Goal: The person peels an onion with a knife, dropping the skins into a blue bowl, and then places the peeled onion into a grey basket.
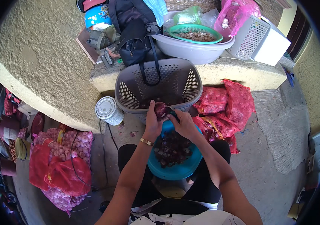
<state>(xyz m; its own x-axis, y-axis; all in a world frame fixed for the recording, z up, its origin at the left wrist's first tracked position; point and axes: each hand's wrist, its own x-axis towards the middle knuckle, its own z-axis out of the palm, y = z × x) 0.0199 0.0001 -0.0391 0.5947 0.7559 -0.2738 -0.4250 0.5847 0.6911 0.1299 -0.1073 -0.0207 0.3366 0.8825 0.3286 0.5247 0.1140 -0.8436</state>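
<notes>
A person's left hand clasps a round purple-red onion by the near rim of a grey perforated plastic basket, beyond a round blue plastic basin of dark purple scraps. The right hand grips a small dark object, perhaps a knife, against the onion. Peeling seems in hand; the next move likely calls for turning the onion.

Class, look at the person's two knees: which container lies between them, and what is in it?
A round blue basin lies there, holding a heap of dark reddish-purple pieces, as the head view shows.
</notes>
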